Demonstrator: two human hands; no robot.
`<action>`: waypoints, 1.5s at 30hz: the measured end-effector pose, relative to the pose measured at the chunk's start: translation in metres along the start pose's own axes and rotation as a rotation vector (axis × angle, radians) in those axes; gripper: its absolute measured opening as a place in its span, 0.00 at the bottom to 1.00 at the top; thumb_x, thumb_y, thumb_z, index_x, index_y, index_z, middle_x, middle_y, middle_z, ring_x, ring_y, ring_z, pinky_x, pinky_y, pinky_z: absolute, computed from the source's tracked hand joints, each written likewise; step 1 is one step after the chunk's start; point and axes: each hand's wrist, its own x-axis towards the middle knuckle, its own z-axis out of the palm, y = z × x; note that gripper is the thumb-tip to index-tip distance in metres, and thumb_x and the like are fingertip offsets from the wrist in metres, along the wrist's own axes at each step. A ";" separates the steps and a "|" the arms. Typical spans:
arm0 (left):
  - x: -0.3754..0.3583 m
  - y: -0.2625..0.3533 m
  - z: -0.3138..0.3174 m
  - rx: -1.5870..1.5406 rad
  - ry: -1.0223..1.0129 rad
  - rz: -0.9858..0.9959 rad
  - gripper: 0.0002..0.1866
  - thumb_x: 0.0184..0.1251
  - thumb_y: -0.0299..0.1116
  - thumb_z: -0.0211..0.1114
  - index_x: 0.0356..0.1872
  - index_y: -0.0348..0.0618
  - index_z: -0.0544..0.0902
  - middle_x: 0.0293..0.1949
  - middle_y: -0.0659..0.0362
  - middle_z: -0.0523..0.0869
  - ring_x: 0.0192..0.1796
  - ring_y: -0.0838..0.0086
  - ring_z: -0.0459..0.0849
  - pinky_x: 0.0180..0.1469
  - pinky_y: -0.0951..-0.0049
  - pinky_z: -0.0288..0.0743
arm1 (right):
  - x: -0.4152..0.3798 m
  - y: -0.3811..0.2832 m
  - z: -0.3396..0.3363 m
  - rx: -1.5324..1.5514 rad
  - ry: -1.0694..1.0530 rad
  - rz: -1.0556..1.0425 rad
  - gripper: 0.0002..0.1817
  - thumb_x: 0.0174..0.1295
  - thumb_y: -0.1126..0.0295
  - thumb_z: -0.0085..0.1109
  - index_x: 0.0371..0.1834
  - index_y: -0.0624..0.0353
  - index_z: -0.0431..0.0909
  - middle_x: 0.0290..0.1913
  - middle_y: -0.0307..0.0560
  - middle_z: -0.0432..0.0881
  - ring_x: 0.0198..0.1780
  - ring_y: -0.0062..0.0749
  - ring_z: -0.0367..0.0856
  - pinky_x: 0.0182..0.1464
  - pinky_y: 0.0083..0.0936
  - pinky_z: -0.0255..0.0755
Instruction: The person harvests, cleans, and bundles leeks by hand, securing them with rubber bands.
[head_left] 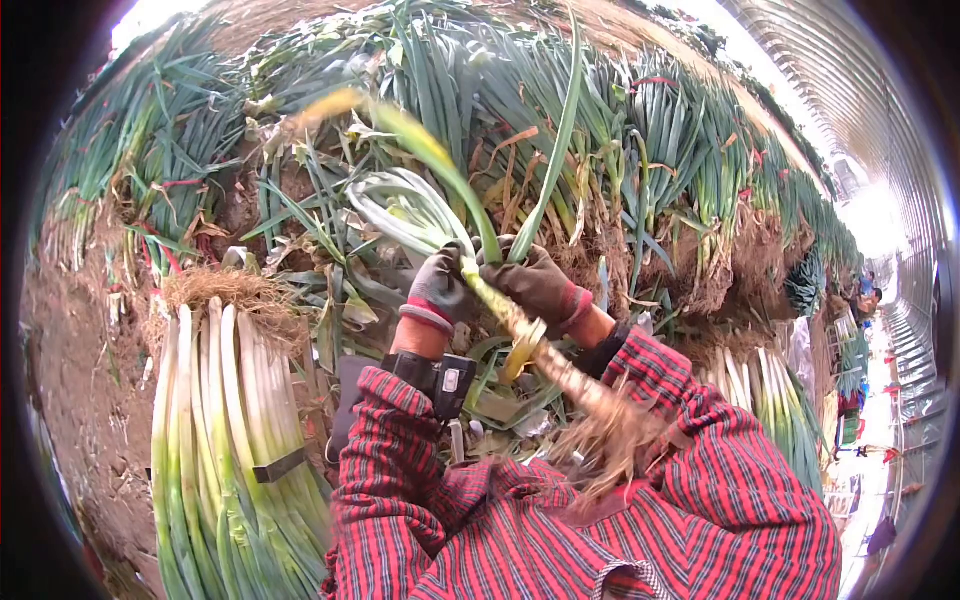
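A single large green onion [560,372] slants across in front of my chest, its hairy roots hanging toward my shirt and its leaves pointing away from me. Both hands wear dark gloves with red cuffs. My left hand [442,287] is closed around the stalk where the leaves begin, beside a pale bunch of folded leaves. On the other side, my right hand [540,287] is closed on the green leaves at the same part of the stalk. One yellow-tipped leaf [430,150] is blurred. A loose yellowish strip of outer skin [522,350] curls off the stalk.
Trimmed white-stemmed green onions [225,400] lie in a pile at left, with a dark metal bracket [279,466] against them. Another trimmed pile [765,390] is at right. Untrimmed bundles [680,130] line the back. Leaf scraps [505,405] litter the ground below my hands.
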 end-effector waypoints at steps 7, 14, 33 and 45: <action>0.000 0.035 0.020 -0.353 0.210 -0.214 0.17 0.67 0.19 0.52 0.55 0.34 0.77 0.46 0.53 0.84 0.45 0.66 0.85 0.49 0.70 0.80 | -0.043 -0.014 -0.012 -0.044 -0.110 -0.059 0.12 0.63 0.74 0.65 0.50 0.58 0.80 0.41 0.34 0.83 0.42 0.17 0.79 0.46 0.19 0.75; 0.032 0.054 -0.024 -0.711 0.675 -0.249 0.20 0.61 0.12 0.54 0.53 0.38 0.79 0.43 0.51 0.86 0.41 0.65 0.87 0.44 0.66 0.86 | -0.077 -0.029 -0.004 -0.041 -0.261 -0.121 0.10 0.67 0.72 0.62 0.50 0.57 0.79 0.46 0.36 0.81 0.48 0.21 0.78 0.53 0.24 0.73; 0.014 0.094 -0.127 -0.617 0.906 -0.081 0.21 0.63 0.18 0.58 0.58 0.40 0.76 0.50 0.51 0.85 0.47 0.64 0.87 0.29 0.91 0.80 | -0.248 -0.072 -0.107 0.269 0.184 0.581 0.13 0.68 0.76 0.54 0.54 0.58 0.72 0.31 0.32 0.73 0.24 0.16 0.72 0.27 0.15 0.70; 0.008 0.121 -0.044 -0.516 0.645 -0.217 0.33 0.61 0.10 0.49 0.69 0.46 0.66 0.48 0.54 0.83 0.45 0.71 0.86 0.43 0.76 0.84 | -0.084 -0.040 0.013 -1.478 0.205 -0.504 0.32 0.52 0.43 0.68 0.50 0.58 0.79 0.47 0.48 0.82 0.52 0.45 0.79 0.54 0.39 0.72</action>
